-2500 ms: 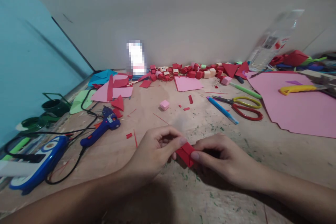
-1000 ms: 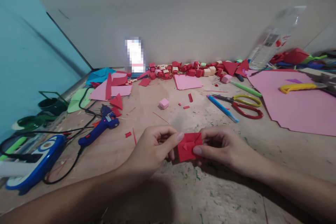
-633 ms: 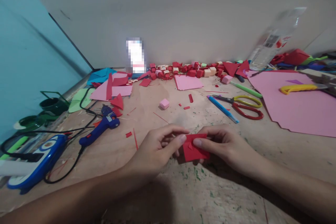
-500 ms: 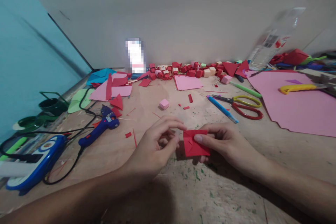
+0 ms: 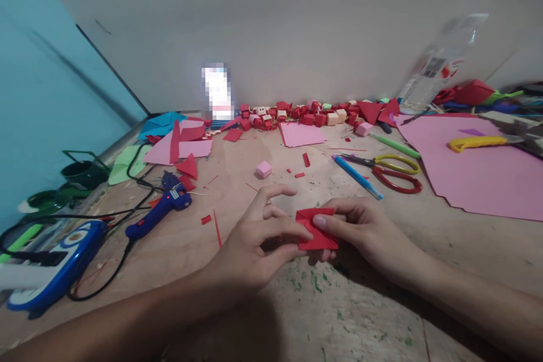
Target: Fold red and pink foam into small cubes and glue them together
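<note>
A small folded piece of red paper (image 5: 318, 232) is held just above the wooden tabletop (image 5: 237, 169) in front of me. My right hand (image 5: 360, 232) pinches its right side, thumb on top and fingers beneath. My left hand (image 5: 258, 237) is at its left edge: thumb and a finger touch the paper while the index finger sticks up, spread apart. Folds show on the face of the paper.
A blue glue gun (image 5: 159, 209) with its black cord lies to the left. Yellow and red scissors (image 5: 392, 172), a blue pen (image 5: 356, 176) and a large pink sheet (image 5: 479, 169) lie to the right. A pink cube (image 5: 263, 169) sits ahead; several small paper cubes (image 5: 305, 114) line the wall.
The red paper went from a narrow folded strip to a wider square turned face up. My left hand let go for a moment, spread its fingers, then came back to the left edge.
</note>
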Tool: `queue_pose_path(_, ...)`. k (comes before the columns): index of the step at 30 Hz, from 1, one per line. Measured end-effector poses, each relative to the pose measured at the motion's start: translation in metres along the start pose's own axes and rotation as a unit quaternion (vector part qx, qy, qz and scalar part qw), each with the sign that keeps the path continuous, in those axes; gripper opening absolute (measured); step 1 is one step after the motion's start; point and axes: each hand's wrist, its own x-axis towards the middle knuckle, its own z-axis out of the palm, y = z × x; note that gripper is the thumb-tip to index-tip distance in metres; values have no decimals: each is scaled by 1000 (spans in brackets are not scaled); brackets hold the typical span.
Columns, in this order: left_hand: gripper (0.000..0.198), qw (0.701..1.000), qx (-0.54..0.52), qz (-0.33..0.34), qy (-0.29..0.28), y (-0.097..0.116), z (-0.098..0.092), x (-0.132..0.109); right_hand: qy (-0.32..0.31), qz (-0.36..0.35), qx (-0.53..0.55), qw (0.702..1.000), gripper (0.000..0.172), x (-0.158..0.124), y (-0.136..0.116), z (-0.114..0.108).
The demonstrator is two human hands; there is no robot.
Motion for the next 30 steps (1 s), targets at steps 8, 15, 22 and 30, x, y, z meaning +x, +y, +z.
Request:
queue_pose_path(8, 11, 996, -65, -60, 2, 4, 0, 5, 5, -7, -20, 1000, 41, 1, 0, 1)
queue_pose_path(15, 9, 984, -107, -138, 32, 8, 2, 11, -4, -24, -48, 999, 41, 0, -2, 1)
queue_pose_path(22, 8, 968, -148, -192, 70, 9, 4, 11, -1, -27, -26, 999, 35, 0, -1, 2)
queue_pose_path(30, 6, 963, -154, -187, 117, 11, 2, 13, -48, -53, 11, 997, 48, -2, 2, -1)
